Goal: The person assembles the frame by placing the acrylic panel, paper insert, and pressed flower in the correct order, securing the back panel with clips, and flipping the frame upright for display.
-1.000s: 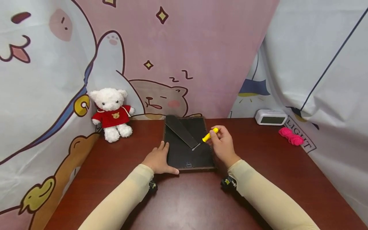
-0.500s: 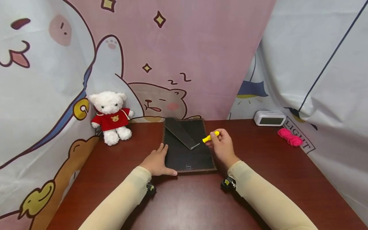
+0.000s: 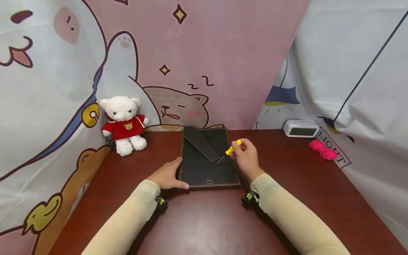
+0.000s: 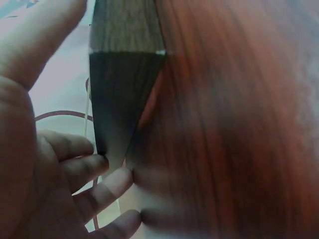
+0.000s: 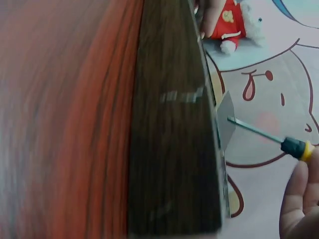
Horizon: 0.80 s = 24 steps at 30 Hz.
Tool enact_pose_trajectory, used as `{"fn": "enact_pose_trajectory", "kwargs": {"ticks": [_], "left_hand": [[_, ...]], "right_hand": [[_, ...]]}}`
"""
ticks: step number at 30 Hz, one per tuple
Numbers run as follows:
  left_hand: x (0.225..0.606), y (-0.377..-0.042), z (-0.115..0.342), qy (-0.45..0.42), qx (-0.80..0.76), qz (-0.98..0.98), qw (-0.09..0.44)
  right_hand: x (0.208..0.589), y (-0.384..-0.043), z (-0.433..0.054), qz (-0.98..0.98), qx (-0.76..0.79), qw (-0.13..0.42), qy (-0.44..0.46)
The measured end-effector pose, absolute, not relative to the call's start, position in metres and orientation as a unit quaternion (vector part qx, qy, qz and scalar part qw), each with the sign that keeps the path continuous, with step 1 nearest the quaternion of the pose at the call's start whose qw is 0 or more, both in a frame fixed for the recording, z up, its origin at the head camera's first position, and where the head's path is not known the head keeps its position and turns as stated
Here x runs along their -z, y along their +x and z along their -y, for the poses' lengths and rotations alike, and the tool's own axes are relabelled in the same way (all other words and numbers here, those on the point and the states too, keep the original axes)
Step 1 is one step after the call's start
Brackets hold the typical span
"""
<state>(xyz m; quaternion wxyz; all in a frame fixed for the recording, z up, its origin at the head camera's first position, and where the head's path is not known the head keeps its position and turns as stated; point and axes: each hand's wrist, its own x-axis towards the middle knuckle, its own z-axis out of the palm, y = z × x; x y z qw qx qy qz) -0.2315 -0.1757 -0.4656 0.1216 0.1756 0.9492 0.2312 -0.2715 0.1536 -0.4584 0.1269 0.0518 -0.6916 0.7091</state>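
A picture frame [image 3: 194, 173] lies face down on the table, its black back up. Its stand leg [image 3: 202, 146] slants across that back. In my right hand [image 3: 248, 159] I hold a screwdriver [image 3: 233, 147] by its yellow handle, with finger and thumb. The metal shaft points down-left, its tip close to the lower end of the stand leg. My left hand [image 3: 165, 175] is at the frame's lower left corner, thumb along the near edge and fingers by the left side. Seen from the left wrist, those fingers [image 4: 102, 194] are spread and slightly bent beside the frame's wooden edge [image 4: 122, 74].
A white teddy bear [image 3: 125, 129] in a red top sits at the back left. At the back right stand a white digital clock [image 3: 300, 129] and a bundle of pink yarn [image 3: 322, 150]. Printed curtains [image 3: 242, 63] hang behind the table [image 3: 210, 223].
My left hand has shifted left, off the frame's back to its edge. The screwdriver tip has moved slightly right, away from the stand leg's end. The stand leg keeps its slant.
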Motion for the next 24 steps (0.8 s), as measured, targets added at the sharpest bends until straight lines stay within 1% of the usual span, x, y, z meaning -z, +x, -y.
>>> {"fn": "enact_pose_trajectory", "kwargs": {"ticks": [2, 6, 11, 14, 17, 24], "left_hand": [[0.467, -0.231, 0.177, 0.181, -0.230, -0.949, 0.120], [0.470, -0.231, 0.180, 0.183, -0.232, -0.948, 0.123], [0.472, -0.231, 0.182, 0.177, -0.237, -0.947, 0.123], [0.473, -0.233, 0.180, 0.173, -0.231, -0.950, 0.121], [0.473, -0.234, 0.180, 0.172, -0.223, -0.952, 0.123], [0.470, -0.234, 0.180, 0.171, -0.222, -0.953, 0.118]], "right_hand": [[0.459, -0.270, -0.148, 0.684, -0.719, 0.103, 0.065], [0.460, -0.262, -0.133, 0.693, -0.715, 0.036, 0.080], [0.460, -0.252, -0.113, 0.742, -0.662, -0.051, 0.098], [0.460, -0.249, -0.104, 0.767, -0.627, -0.083, 0.110], [0.459, -0.246, -0.098, 0.783, -0.605, -0.087, 0.113], [0.456, -0.249, -0.093, 0.801, -0.586, -0.060, 0.105]]}}
